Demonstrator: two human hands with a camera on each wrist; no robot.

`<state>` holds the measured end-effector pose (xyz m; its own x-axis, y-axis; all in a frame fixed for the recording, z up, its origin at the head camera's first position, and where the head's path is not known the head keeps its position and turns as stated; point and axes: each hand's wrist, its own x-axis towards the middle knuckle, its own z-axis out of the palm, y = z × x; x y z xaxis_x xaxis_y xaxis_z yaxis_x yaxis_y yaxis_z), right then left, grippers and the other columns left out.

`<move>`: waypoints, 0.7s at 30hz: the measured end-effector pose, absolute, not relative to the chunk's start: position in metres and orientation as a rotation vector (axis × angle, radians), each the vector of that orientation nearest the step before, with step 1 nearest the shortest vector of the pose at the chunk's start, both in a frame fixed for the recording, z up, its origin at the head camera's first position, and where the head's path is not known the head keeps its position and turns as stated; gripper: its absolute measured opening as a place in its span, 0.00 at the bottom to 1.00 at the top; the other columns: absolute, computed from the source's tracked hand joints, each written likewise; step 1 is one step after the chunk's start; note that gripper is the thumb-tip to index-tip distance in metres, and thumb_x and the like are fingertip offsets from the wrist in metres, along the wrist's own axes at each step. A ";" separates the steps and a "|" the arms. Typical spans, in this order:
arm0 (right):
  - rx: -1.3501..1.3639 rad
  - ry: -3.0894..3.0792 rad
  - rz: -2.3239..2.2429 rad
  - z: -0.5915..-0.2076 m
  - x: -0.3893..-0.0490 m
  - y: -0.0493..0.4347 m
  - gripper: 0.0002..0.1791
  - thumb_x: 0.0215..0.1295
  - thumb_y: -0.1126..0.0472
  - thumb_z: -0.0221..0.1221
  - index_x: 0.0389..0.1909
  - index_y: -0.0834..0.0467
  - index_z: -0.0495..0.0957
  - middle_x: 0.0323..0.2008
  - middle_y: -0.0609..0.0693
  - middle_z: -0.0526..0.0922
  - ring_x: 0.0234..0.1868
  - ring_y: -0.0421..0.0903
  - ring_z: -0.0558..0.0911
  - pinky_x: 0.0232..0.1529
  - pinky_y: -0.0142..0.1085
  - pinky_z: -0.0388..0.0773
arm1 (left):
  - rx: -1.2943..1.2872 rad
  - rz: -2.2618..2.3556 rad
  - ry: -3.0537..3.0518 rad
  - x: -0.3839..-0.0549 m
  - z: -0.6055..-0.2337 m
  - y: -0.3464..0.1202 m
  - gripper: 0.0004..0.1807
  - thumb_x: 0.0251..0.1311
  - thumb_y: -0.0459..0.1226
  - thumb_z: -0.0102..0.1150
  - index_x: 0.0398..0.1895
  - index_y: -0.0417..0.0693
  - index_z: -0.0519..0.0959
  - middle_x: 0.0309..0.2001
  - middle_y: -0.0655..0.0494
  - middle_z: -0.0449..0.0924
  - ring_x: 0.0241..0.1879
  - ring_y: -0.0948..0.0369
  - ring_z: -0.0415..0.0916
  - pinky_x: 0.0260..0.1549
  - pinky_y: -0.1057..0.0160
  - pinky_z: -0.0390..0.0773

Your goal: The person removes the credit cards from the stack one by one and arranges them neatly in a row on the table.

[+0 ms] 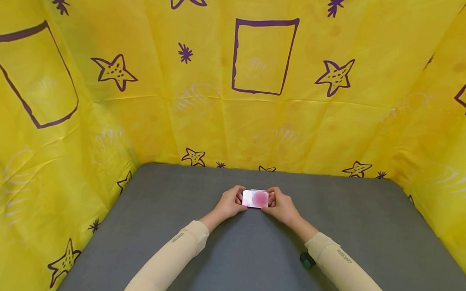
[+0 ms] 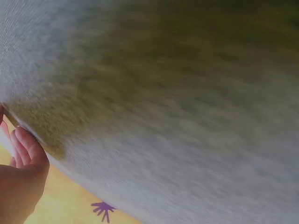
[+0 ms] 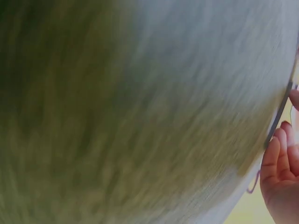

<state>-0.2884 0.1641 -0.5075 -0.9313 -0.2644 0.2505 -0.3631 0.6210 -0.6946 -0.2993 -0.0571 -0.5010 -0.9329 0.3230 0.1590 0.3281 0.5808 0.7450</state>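
Note:
Near the far side of the grey table, both hands hold a thin slab, apparently a phone [image 1: 255,199], between them. Its bright, white-pink face carries a round pink patch. My left hand [image 1: 230,202] pinches its left end, thumb along the lower edge and fingers at the top. The right hand [image 1: 283,206] grips the other end in the same way. Low at the left of the left wrist view, the left hand [image 2: 23,172] shows curled fingers by a thin edge. In the right wrist view, the right hand [image 3: 282,172] is beside the slab's dark edge [image 3: 279,114].
A grey table [image 1: 249,264] spreads under both forearms. Yellow cloth [image 1: 205,130] printed with purple stars and fish surrounds it at the back and sides. A small black and green item [image 1: 307,260] sits beneath the right sleeve cuff.

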 end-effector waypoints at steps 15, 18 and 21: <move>0.666 -2.677 1.443 -0.501 -0.265 0.126 0.28 0.46 0.69 0.73 0.50 0.65 0.73 0.29 0.51 0.79 0.26 0.39 0.75 0.31 0.30 0.75 | -0.587 -1.239 -2.812 -0.268 -0.490 -0.111 0.30 0.45 0.31 0.76 0.54 0.36 0.75 0.32 0.54 0.75 0.31 0.59 0.72 0.32 0.66 0.72; 0.735 -2.694 1.471 -0.499 -0.262 0.117 0.29 0.47 0.68 0.73 0.50 0.67 0.72 0.29 0.51 0.80 0.26 0.40 0.76 0.31 0.30 0.76 | -0.564 -1.231 -2.830 -0.260 -0.488 -0.124 0.30 0.45 0.32 0.76 0.54 0.37 0.75 0.32 0.54 0.74 0.30 0.60 0.71 0.33 0.66 0.72; 0.795 -2.708 1.441 -0.499 -0.259 0.108 0.28 0.48 0.65 0.74 0.49 0.65 0.73 0.29 0.50 0.81 0.26 0.38 0.75 0.31 0.29 0.75 | -0.550 -1.221 -2.857 -0.252 -0.486 -0.138 0.29 0.45 0.32 0.76 0.53 0.37 0.76 0.31 0.55 0.75 0.30 0.60 0.71 0.32 0.67 0.72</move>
